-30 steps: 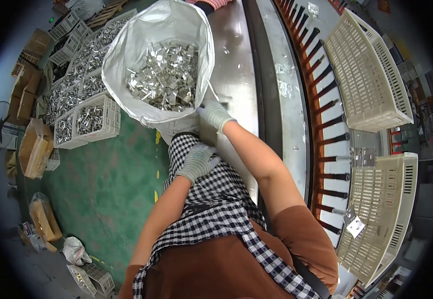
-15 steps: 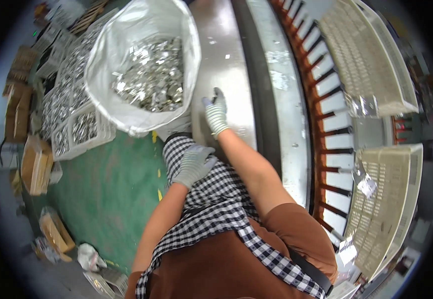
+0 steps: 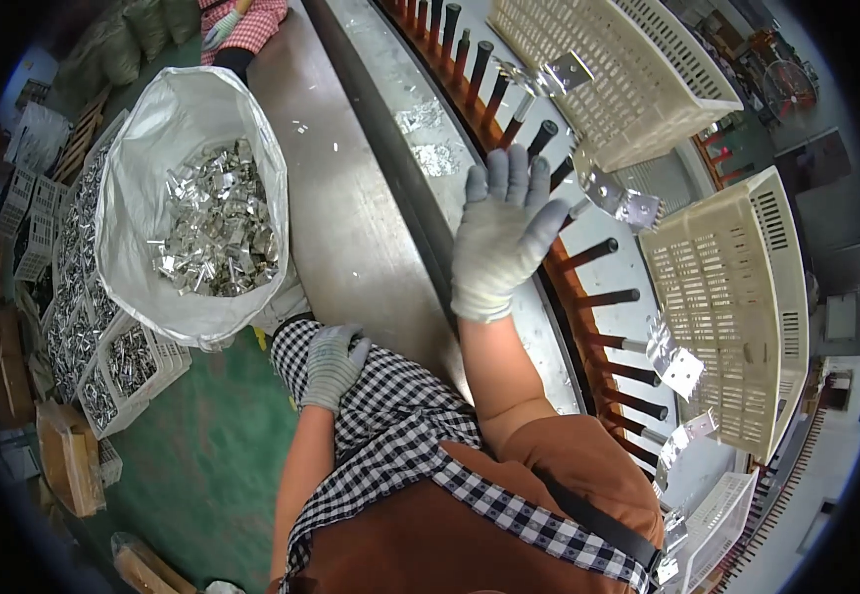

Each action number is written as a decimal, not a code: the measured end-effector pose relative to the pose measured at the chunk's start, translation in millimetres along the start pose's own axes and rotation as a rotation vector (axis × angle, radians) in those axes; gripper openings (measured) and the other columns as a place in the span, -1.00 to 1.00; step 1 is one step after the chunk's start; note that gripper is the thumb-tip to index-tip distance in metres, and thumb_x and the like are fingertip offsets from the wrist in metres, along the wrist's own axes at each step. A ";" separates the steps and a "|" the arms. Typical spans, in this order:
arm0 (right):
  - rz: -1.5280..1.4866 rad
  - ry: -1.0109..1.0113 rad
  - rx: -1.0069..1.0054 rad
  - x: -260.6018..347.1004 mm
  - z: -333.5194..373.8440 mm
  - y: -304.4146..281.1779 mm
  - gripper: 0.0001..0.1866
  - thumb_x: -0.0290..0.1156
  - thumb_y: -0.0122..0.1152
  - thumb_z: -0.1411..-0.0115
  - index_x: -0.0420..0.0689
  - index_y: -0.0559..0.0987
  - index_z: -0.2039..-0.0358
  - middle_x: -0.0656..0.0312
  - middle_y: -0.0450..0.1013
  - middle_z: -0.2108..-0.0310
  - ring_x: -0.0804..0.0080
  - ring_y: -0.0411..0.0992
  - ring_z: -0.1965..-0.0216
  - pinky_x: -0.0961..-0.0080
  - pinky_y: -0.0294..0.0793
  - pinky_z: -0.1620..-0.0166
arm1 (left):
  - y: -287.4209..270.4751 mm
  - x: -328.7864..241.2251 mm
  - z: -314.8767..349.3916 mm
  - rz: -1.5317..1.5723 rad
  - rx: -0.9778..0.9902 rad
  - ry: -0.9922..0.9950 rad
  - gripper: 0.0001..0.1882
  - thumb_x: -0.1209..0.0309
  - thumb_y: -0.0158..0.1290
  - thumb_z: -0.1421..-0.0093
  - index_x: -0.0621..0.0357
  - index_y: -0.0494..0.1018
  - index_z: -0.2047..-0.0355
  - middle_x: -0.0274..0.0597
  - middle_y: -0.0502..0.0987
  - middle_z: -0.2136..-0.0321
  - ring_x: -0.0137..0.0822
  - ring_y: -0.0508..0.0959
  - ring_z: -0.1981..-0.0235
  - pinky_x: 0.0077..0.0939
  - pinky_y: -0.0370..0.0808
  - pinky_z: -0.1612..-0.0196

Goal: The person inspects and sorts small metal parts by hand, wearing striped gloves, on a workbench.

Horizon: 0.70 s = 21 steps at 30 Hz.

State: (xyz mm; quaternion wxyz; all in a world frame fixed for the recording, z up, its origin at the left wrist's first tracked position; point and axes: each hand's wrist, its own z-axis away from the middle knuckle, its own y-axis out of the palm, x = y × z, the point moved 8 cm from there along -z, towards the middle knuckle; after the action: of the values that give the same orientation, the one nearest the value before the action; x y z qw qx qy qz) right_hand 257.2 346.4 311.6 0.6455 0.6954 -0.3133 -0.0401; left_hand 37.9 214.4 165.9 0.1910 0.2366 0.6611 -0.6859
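Beyond the steel bench (image 3: 343, 198), the right hand (image 3: 501, 238) spreads near a bent metal bracket (image 3: 622, 201) a brush could dislodge; the left hand (image 3: 335, 370) lies loosely flat on the checked apron (image 3: 412, 384).

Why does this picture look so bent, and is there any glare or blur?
In the head view, fisheye distortion bows the cream crate at right, and the corners go black; bright glints dot the metal pieces in the white sack, with a pale sheen on the metal bench; the right hand looks fairly clear, while distant background looks soft.
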 end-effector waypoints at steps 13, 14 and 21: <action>0.205 0.261 -0.167 -41.8 -91.4 17.1 -0.75 -0.15 0.00 -0.06 -0.08 0.35 0.47 0.29 0.28 0.58 0.44 0.23 0.54 0.55 0.21 0.43 | 1.1 16.9 16.2 -0.061 -0.051 -0.057 -0.73 0.24 -0.02 0.02 0.17 0.48 0.41 0.02 0.49 0.47 -0.02 0.45 0.34 -0.20 0.36 0.21; 0.268 0.232 -0.162 -45.2 -91.4 23.1 -0.75 -0.15 -0.02 -0.08 -0.08 0.35 0.47 0.29 0.28 0.59 0.46 0.22 0.55 0.57 0.21 0.44 | 2.0 14.6 14.5 -0.041 -0.037 -0.045 -0.72 0.23 -0.03 0.02 0.17 0.48 0.42 0.02 0.49 0.47 -0.02 0.46 0.35 -0.20 0.36 0.21; 0.286 -0.031 0.231 -40.0 -72.0 142.1 -0.76 -0.25 -0.15 -0.18 -0.11 0.39 0.49 0.26 0.28 0.66 0.50 0.21 0.67 0.60 0.15 0.62 | 0.4 15.5 15.9 -0.057 0.044 -0.087 -0.68 0.19 -0.06 -0.01 0.16 0.50 0.38 -0.02 0.52 0.42 -0.06 0.47 0.32 -0.22 0.34 0.13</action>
State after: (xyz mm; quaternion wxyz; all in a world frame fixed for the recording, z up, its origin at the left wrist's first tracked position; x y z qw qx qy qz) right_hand 203.7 433.0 440.5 0.5555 0.7127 -0.4214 0.0776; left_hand 24.3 199.4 156.8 0.1945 0.1917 0.6435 -0.7151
